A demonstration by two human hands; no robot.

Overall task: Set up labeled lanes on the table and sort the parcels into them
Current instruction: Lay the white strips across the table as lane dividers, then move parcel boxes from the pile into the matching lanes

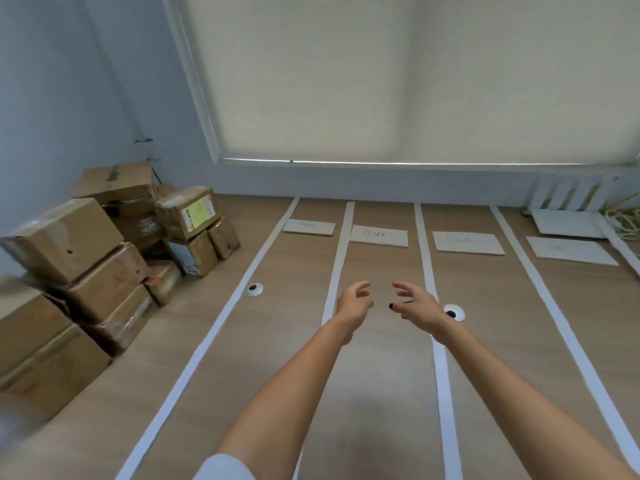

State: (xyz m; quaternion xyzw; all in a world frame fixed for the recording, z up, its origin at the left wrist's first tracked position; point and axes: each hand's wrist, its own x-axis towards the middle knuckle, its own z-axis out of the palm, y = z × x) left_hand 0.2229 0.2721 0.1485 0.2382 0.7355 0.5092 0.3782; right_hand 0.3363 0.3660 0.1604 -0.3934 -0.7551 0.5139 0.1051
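White tape strips (211,336) run lengthwise down the wooden table (381,393) and divide it into lanes. At the far end of each lane lies a card label: one (309,227), a second (378,235), a third (468,242) and a fourth (570,250). A pile of brown cardboard parcels (100,258) stands on the table's left side. My left hand (355,303) and my right hand (417,303) hover side by side over the second lane, palms facing each other, fingers relaxed and holding nothing.
Two round cable grommets (254,289) (454,312) sit in the tabletop. A white router (568,221) and a bundle of cables (623,220) lie at the far right corner. A drawn window blind (381,81) hangs behind the table.
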